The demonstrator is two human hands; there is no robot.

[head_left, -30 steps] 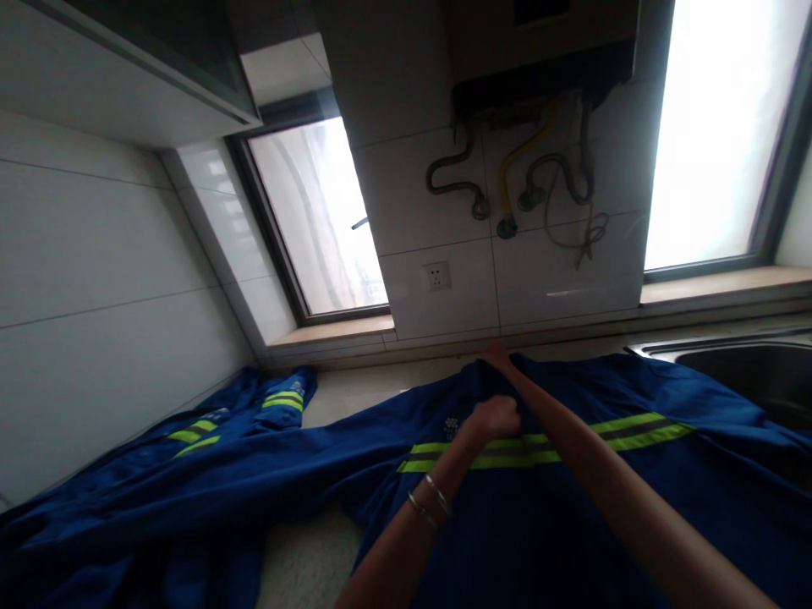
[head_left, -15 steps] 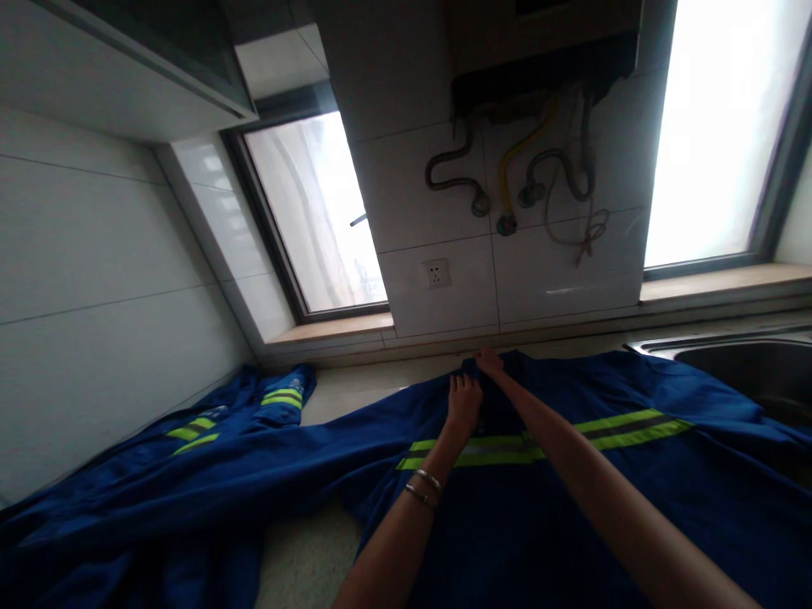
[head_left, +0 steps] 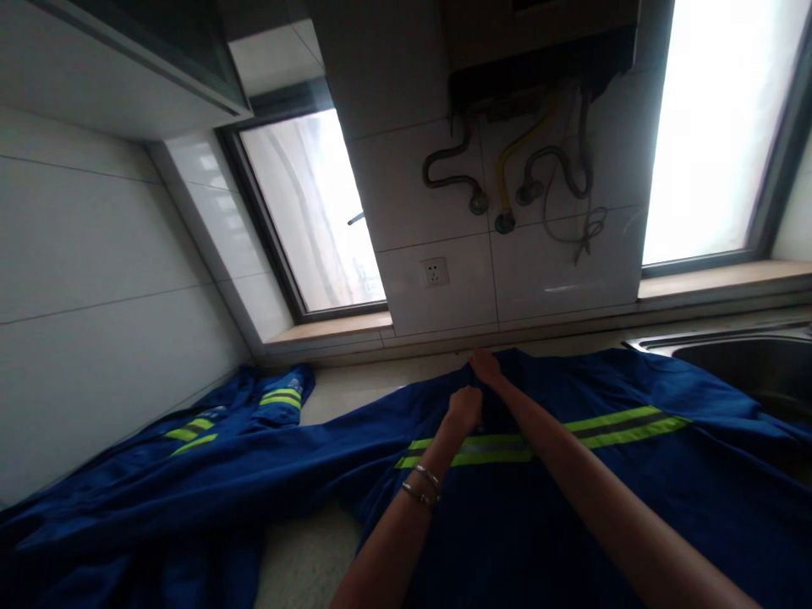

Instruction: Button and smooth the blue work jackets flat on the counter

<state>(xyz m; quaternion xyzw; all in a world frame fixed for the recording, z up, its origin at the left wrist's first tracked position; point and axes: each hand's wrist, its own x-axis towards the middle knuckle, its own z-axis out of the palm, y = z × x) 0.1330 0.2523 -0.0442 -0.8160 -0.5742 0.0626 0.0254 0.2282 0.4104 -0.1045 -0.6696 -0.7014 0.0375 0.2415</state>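
A dark blue work jacket [head_left: 609, 499] with yellow-green reflective bands lies spread over the counter, one sleeve stretched to the left. My left hand [head_left: 466, 408], with bangles at the wrist, is closed on the cloth just below the collar. My right hand [head_left: 486, 369] grips the collar edge slightly higher and to the right. The fingertips of both hands are hidden by the hands themselves and the dark fabric.
Another blue garment [head_left: 279, 397] with reflective stripes lies bunched at the left wall. A metal sink [head_left: 666, 345] sits at the right, partly covered by the jacket. Above are a wall socket [head_left: 435, 271], hanging pipes [head_left: 504, 186] and two windows.
My left hand has closed its fingers and dropped slightly toward me. My right hand stays at the collar, shifted a little left. The jacket lies nearly as before.
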